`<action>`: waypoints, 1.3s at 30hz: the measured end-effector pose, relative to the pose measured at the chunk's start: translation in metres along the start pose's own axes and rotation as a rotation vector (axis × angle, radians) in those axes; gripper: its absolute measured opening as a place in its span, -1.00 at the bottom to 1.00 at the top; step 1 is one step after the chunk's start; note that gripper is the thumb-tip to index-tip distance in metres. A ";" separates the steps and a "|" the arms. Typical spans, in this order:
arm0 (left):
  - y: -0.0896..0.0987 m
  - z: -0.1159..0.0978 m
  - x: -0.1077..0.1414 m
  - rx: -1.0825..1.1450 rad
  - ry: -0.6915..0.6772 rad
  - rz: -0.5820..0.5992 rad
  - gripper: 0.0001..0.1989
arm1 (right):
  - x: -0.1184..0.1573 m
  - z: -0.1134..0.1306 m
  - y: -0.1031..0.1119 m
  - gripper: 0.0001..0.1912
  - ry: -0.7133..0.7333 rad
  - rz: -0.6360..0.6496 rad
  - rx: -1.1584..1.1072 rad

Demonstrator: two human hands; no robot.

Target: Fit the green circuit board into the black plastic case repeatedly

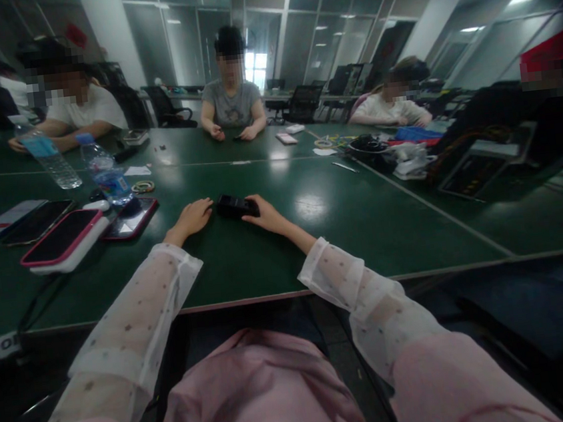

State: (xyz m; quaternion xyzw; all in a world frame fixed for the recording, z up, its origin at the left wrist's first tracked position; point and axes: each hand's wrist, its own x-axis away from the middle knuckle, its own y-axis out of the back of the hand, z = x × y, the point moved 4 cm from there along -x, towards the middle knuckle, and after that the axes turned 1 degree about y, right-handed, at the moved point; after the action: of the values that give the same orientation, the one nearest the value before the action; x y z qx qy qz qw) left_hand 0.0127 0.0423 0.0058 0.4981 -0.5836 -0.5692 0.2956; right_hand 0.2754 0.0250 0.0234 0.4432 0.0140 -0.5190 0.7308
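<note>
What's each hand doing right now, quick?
Left hand: open, resting on the green table, holding nothing, fingertips near the small black box.
Right hand: closed around the right end of that box.

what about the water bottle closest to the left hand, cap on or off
Cap on: a blue cap sits on top of the bottle.
</note>
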 end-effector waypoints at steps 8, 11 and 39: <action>-0.003 0.003 -0.001 0.002 -0.017 -0.010 -0.51 | 0.001 -0.004 -0.003 -0.39 0.005 0.038 -0.017; -0.001 0.002 -0.001 0.019 -0.009 -0.011 -0.51 | 0.001 -0.004 -0.001 -0.39 0.001 0.047 -0.034; -0.007 0.006 -0.004 0.004 -0.010 -0.002 -0.51 | 0.004 0.003 -0.005 -0.23 0.024 0.083 -0.107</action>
State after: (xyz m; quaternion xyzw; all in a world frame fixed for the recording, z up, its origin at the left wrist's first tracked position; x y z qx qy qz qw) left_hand 0.0102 0.0489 -0.0006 0.4964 -0.5857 -0.5707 0.2914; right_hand 0.2717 0.0195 0.0199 0.4097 0.0320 -0.4812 0.7743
